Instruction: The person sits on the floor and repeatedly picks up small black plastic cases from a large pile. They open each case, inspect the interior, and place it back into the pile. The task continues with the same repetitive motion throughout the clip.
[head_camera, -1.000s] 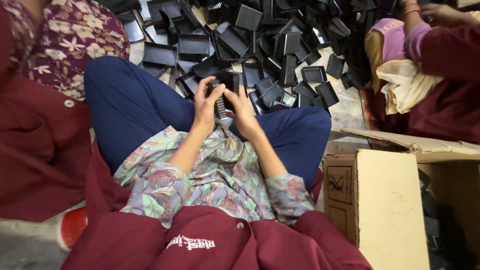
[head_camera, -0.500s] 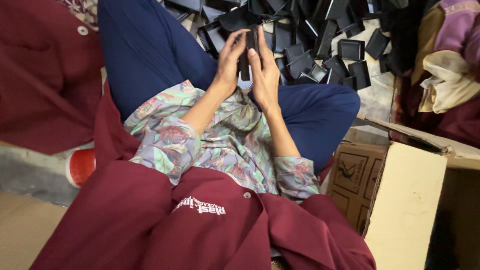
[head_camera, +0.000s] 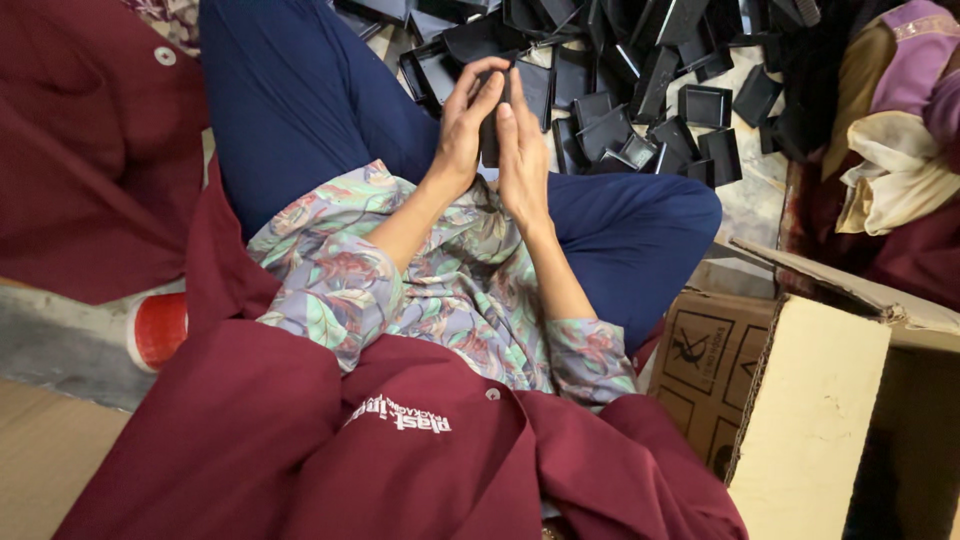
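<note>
A maroon overgarment (head_camera: 400, 450) with small round buttons and white lettering on the chest is worn over a floral top (head_camera: 440, 290) printed in green, lilac and rust. The top's sleeves are pushed up to the elbows. Dark blue trousers (head_camera: 300, 110) are worn.

My left hand (head_camera: 463, 128) and right hand (head_camera: 522, 150) were up in front of me, palms facing each other, fingers pointing away and pressed close together. Both forearms ran bare from rolled floral sleeves, elbows tucked in at my lap, wrists angled slightly inward, thumbs hidden between the palms.
</note>
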